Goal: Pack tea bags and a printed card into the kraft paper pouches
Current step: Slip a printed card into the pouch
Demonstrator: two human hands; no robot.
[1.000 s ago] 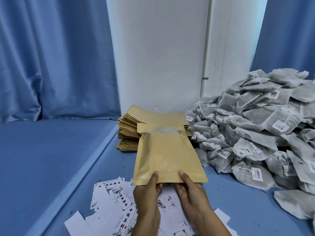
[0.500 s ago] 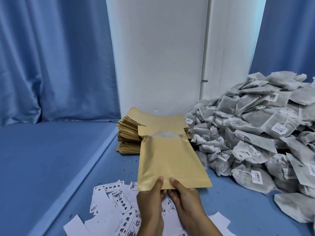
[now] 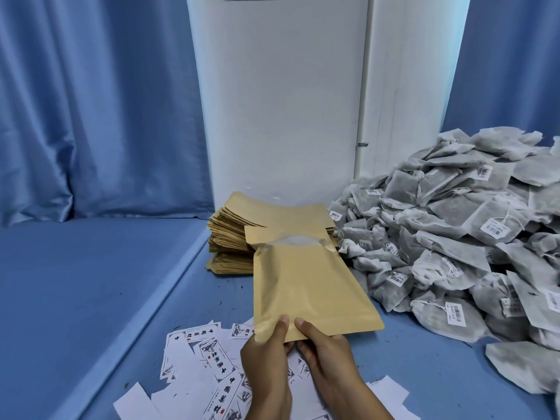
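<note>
A kraft paper pouch [image 3: 306, 286] is held up over the blue table, its mouth gaping at the far end with white lining showing inside. My left hand [image 3: 266, 359] and my right hand [image 3: 327, 353] both pinch its near bottom edge, thumbs on top, side by side. A big heap of grey tea bags [image 3: 460, 237] with barcode tags fills the right side. Printed cards [image 3: 212, 359] with black characters lie scattered under my hands. A stack of flat kraft pouches [image 3: 242, 231] sits behind the held pouch.
A white panel [image 3: 281, 101] stands at the back behind the stack. Blue curtains [image 3: 91, 101] hang left and right. A lower blue surface [image 3: 75, 283] runs along the left past a pale table edge.
The pouch has shifted slightly right and tilted, its bottom corner swinging rightward. Both hands moved closer together along the bottom edge.
</note>
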